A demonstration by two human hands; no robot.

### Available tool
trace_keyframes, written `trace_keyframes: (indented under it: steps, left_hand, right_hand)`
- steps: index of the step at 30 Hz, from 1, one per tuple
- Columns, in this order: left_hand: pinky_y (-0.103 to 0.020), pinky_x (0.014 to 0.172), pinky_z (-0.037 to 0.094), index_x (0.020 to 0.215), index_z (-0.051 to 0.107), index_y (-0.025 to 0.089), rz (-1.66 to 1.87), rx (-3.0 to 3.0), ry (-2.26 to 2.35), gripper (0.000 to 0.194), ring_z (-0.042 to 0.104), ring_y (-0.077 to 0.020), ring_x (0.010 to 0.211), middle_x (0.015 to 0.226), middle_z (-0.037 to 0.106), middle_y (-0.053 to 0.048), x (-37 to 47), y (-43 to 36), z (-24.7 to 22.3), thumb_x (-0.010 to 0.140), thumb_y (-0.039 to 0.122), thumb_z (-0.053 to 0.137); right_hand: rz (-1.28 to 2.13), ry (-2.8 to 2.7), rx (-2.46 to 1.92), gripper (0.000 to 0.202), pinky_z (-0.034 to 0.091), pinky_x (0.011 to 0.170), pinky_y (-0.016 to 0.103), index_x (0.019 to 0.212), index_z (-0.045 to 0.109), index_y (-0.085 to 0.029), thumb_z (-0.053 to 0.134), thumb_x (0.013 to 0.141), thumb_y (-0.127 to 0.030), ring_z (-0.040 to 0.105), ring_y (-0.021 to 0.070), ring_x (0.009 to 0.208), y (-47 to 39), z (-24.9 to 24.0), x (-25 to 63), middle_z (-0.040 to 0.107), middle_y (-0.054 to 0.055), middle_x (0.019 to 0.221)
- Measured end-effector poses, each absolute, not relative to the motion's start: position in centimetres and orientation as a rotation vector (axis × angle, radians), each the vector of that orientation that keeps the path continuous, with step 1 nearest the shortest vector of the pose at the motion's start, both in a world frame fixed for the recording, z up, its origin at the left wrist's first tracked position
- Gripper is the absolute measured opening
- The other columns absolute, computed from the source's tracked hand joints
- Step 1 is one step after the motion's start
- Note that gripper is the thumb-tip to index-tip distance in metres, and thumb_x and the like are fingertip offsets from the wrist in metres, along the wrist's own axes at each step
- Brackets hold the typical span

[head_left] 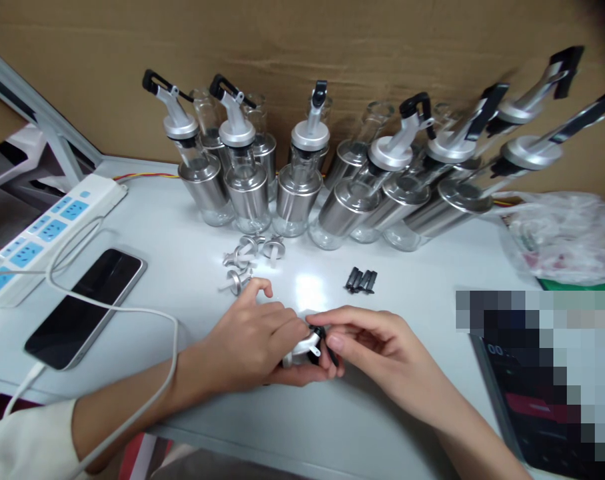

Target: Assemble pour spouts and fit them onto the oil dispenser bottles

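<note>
Near the front edge of the table, my left hand (267, 343) is wrapped round a silver pourer top (302, 348), whose small pierced tab points right. My right hand (377, 343) pinches a black piece (331, 352) at the right side of that top, and the fingers of both hands nearly meet there. Fingers hide much of the top. Several loose silver pourer parts (247, 250) with pale stems lie beyond my left hand. Several small black pieces (361, 280) lie side by side beyond my right hand.
Glass bottles with metal sleeves (299, 190) stand along the cardboard backing, several fitted with pourers. A phone (85, 307), a power strip (37, 233) and a white cable crossing my left forearm are at left. A plastic bag (567, 233) and a dark calculator-like device (512, 400) are at right.
</note>
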State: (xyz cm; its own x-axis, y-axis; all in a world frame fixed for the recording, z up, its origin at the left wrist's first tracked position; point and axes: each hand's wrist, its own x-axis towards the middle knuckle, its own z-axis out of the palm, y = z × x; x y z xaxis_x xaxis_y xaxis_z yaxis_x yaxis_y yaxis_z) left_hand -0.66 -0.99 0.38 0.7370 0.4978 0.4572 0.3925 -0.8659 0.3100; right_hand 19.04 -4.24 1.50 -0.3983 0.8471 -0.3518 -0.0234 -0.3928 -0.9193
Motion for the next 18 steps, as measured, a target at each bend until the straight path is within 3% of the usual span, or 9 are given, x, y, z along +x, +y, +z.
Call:
trace_keyframes:
  steps: [8, 18]
  left_hand:
    - [-0.031, 0.077, 0.028, 0.077, 0.052, 0.016, 0.779, 2.721, 0.734, 0.037, 0.046, -0.0088, 0.051, 0.057, 0.058, 0.006, -0.67, -0.96, 0.26, 0.095, 0.045, 0.039]
    - [-0.031, 0.078, 0.028, 0.076, 0.053, 0.016, 0.774, 2.704, 0.721, 0.034, 0.047, -0.0091, 0.051, 0.057, 0.058, 0.006, -0.65, -0.94, 0.26, 0.094, 0.043, 0.043]
  right_hand:
    - [1.693, -1.315, -1.281, 0.015, 0.045, 0.060, 0.019, 0.092, 0.074, -0.024, 0.069, 0.078, -0.029, 0.057, 0.0085, 0.063, -4.05, 1.54, 18.94, 0.065, -0.001, 0.068]
    - [1.660, -1.368, -1.356, 0.014, 0.047, 0.062, 0.022, 0.090, 0.069, -0.021, 0.066, 0.078, -0.028, 0.062, 0.0114, 0.064, -4.13, 2.03, 18.83, 0.068, 0.000, 0.067]
